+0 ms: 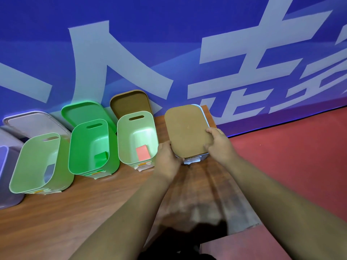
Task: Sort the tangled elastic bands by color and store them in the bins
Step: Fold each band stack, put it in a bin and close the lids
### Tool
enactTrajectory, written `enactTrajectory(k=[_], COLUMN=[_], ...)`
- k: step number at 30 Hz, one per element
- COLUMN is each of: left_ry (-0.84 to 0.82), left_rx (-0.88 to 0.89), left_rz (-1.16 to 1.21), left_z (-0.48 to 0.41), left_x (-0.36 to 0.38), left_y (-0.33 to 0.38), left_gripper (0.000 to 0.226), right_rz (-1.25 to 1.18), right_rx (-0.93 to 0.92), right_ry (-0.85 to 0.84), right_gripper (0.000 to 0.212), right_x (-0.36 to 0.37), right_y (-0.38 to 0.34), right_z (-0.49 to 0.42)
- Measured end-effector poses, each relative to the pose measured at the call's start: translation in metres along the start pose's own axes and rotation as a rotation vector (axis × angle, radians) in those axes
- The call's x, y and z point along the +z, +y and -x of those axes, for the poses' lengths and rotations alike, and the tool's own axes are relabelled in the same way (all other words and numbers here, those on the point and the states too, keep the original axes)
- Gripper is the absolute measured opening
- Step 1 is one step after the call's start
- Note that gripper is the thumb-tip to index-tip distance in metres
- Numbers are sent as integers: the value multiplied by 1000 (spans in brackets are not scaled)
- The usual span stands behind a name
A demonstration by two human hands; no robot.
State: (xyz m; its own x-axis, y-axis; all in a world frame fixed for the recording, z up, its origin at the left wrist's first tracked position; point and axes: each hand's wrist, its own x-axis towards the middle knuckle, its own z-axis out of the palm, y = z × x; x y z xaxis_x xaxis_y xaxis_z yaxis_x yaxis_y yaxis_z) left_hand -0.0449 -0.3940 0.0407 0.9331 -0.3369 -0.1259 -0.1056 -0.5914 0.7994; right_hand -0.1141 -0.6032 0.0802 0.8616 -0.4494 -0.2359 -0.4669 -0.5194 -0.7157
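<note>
A row of bins stands along the back of the wooden table (75, 212). The rightmost bin (201, 158) wears a brown lid (186, 130). My left hand (167, 160) grips the lid's near left corner and my right hand (218, 145) grips its right edge, thumb on top. Left of it stand a pale green bin (137, 128) with a pink card inside, a bright green bin (90, 145) with a green card, and another pale green bin (37, 162). No elastic bands show.
A second brown lid (129, 102), a green lid (84, 113) and a clear lid (32, 122) lean against the blue banner wall behind the bins. A pale purple bin (5, 175) sits at the far left. Red floor lies to the right of the table.
</note>
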Motion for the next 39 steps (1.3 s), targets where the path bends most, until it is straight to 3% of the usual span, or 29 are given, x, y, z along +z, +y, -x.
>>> enactTrajectory(k=[4, 16, 21, 26, 30, 39], left_ry=[19, 8, -19, -59, -81, -104], left_rx=[68, 54, 33, 27, 59, -46], left_rz=[-60, -163, -146, -96, -93, -131], left_z=[4, 4, 4, -4, 5, -11], left_x=[-4, -4, -5, -5, -26, -85], left_y=[11, 14, 15, 2, 22, 22], left_gripper=[36, 27, 20, 26, 8, 39], right_rz=[-20, 21, 13, 31, 88, 229], right_rx=[17, 36, 47, 64, 77, -3], right_ry=[29, -22, -35, -17, 1, 27], right_gripper=[67, 66, 66, 64, 59, 54], right_x=[1, 1, -1, -2, -4, 15], right_y=[5, 2, 2, -5, -14, -68], right_z=[1, -2, -3, -4, -8, -21])
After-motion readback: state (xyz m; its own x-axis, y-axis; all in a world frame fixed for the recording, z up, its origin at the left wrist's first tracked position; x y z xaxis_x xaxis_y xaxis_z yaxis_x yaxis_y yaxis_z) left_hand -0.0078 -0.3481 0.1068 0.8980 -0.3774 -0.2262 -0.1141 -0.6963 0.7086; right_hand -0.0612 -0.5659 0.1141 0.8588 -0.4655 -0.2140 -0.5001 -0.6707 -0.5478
